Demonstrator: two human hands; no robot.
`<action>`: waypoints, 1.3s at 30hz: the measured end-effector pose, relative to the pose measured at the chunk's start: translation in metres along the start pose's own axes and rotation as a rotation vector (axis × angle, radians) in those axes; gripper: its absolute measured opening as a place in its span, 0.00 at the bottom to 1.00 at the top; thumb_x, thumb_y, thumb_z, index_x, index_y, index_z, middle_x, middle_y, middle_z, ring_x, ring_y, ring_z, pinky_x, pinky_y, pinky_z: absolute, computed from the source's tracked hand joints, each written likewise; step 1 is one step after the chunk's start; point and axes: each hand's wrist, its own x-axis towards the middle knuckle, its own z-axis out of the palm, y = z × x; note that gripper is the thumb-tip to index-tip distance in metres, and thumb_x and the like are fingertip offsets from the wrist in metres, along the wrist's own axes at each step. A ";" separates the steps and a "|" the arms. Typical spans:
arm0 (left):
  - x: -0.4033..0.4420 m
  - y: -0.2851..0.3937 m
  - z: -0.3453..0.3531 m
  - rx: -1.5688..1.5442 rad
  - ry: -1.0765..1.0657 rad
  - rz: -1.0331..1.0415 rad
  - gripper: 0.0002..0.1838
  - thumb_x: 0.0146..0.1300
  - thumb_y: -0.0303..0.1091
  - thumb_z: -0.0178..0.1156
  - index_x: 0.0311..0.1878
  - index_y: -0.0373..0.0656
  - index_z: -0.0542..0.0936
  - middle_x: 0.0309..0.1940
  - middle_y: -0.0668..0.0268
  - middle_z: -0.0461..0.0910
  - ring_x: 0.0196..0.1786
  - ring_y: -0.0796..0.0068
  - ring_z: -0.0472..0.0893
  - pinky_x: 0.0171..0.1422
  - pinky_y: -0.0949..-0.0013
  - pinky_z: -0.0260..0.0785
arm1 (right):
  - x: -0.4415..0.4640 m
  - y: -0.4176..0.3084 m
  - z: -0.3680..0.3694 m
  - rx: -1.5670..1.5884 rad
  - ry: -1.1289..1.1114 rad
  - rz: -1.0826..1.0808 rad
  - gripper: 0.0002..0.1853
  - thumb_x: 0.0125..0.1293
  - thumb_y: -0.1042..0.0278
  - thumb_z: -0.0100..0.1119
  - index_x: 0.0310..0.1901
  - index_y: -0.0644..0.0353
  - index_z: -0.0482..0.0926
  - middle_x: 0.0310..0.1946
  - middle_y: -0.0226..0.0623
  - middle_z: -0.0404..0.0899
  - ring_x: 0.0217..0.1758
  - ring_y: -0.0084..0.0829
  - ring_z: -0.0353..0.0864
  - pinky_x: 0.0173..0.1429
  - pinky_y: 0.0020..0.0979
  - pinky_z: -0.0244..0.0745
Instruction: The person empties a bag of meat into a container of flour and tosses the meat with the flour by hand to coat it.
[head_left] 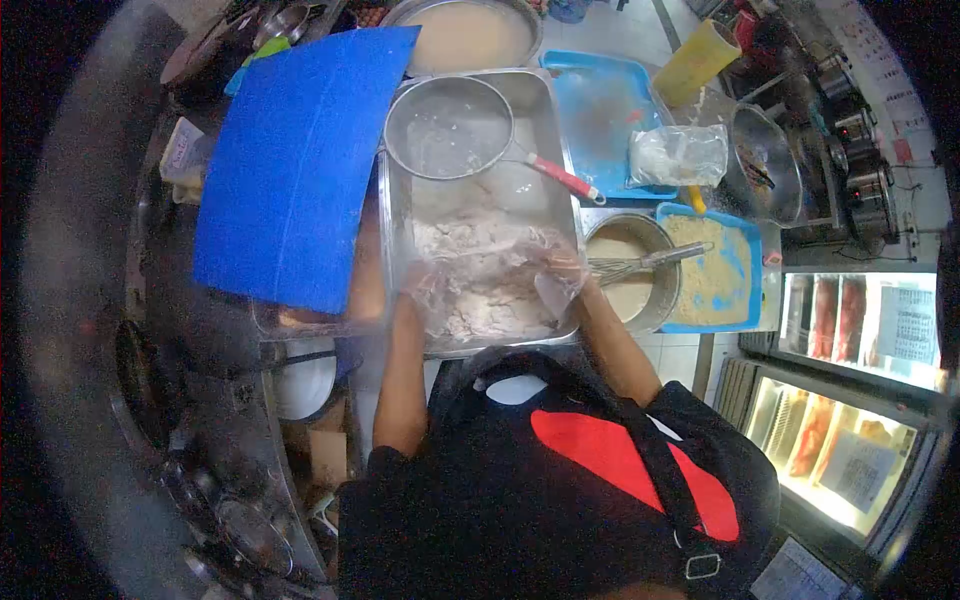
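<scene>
A deep metal tray stands in front of me, its near part heaped with flour-coated pieces. Both my hands wear loose clear plastic gloves and reach into this heap. My left hand is at the tray's left side, among the floury pieces, its fingers hidden by glove and flour. At the right side my right hand touches the same heap; blur and the crumpled glove obscure its grip. A round sieve with a red handle rests across the far part of the tray.
Left of the tray lies a blue board. On the right are a pot of batter with a whisk, a blue tray of crumbs, another blue tray, and a plastic bag. A large basin sits behind.
</scene>
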 end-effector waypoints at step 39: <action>0.017 0.010 0.029 0.144 -0.260 0.042 0.19 0.45 0.35 0.52 0.42 0.37 0.70 0.41 0.49 0.69 0.47 0.57 0.68 0.52 0.65 0.59 | 0.016 0.015 0.050 -1.806 -0.210 0.347 0.32 0.46 0.55 0.53 0.54 0.56 0.59 0.46 0.49 0.65 0.45 0.41 0.69 0.47 0.43 0.64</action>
